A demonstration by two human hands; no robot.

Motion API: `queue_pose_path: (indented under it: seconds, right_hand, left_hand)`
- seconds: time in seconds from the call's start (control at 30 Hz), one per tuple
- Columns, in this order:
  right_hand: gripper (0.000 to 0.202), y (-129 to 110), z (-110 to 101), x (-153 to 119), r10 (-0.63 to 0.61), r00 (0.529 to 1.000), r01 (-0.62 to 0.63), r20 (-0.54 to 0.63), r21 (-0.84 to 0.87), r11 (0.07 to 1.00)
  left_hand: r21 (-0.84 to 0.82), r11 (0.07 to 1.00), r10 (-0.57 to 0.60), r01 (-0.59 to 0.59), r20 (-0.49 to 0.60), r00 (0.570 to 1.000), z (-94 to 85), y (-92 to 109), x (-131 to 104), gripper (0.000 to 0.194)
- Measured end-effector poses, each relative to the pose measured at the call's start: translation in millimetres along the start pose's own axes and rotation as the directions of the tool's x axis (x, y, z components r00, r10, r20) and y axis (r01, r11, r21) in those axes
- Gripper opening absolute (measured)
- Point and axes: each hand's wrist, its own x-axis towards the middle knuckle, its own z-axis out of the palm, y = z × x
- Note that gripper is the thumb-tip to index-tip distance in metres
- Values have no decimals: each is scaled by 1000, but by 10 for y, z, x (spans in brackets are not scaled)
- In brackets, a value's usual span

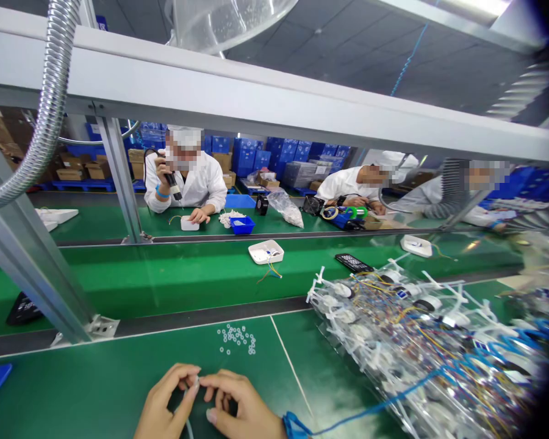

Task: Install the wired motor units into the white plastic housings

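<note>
My left hand [171,399] is closed in a pinch, thumb against index finger. A thin pale cord [190,427] runs down from under its thumb; a tiny whitish bit shows at the fingertips, too small to name. My right hand [238,402] comes in from the right with its index finger stretched to touch that pinch. Its thumb stays apart, and the other fingers curl loosely. Just beyond both hands, several small white rings [238,337] lie scattered on the green work mat [96,390]. A blue band with a coiled cord [357,417] circles my right wrist.
Bagged wired parts [393,329] are piled at the right. On the green conveyor belt [165,274] rest a white housing [266,252] with wires, another housing [416,246] and a black display panel [353,263]. A metal post [41,262] rises at left. Co-workers sit across.
</note>
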Motion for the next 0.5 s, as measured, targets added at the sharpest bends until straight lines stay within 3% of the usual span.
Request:
queue_pose_path:
  seconds: [0.27,0.5]
  right_hand:
    - [57,117,-11,-3,-56,998,54,36,70,996]
    - [58,232,-41,-4,-47,994,45,97,32,999]
  left_hand:
    - [-9,1000,11,-11,8,1000,39,-21,25,15]
    - [10,1000,-20,20,-8,1000,88,-76,-5,18]
